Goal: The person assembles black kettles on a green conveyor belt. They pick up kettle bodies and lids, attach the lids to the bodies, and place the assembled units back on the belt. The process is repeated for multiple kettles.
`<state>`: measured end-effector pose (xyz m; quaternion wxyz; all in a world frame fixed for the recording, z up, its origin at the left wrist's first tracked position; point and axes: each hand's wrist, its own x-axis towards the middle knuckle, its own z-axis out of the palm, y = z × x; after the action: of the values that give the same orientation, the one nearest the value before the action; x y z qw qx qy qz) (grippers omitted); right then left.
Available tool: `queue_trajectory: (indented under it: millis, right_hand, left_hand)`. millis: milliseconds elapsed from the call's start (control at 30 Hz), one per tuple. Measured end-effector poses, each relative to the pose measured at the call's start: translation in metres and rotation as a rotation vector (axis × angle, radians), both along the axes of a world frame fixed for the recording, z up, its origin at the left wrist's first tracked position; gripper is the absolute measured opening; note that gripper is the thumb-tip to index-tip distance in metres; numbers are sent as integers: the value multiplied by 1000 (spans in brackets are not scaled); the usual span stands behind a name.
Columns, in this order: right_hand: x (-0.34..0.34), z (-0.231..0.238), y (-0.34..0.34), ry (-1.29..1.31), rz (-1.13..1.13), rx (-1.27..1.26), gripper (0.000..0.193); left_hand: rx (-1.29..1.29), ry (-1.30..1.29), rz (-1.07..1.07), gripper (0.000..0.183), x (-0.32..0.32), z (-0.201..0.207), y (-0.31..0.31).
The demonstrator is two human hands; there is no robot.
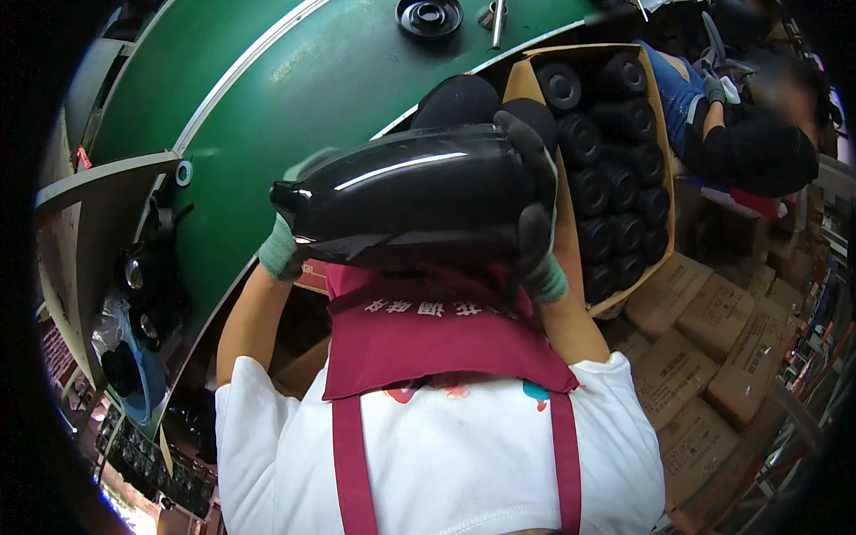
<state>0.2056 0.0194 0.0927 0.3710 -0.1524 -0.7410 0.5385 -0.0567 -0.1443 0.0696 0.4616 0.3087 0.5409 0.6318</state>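
A large glossy black bullet-shaped piece point(406, 192) lies sideways between my two hands in front of my chest. Its narrow end, with a short stub, points left, and its broad end faces right. My left hand point(283, 248), in a green-cuffed glove, supports the narrow end from behind and below; its fingers are mostly hidden by the piece. Around the broad end, my right hand point(537, 201) is closed, in a dark-palmed glove. I cannot tell exactly what kind of part this is.
An open carton point(667, 160) of black round parts stands right of my hands. Ahead is a green worktable point(267, 116) with a black round lid point(429, 15). Closed cartons point(731, 312) are stacked at right. A blue basin point(147, 374) sits left. A co-worker point(740, 134) sits far right.
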Motion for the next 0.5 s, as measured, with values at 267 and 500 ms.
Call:
queue_trajectory:
  millis: [267,500]
  right_hand:
    - [21,27,15,-273,206,-1246,76]
    - [4,16,-11,-150,-118,-203,76]
  left_hand:
    - [69,630,-179,41,-12,65,41]
    - [11,497,-120,42,5,38,26]
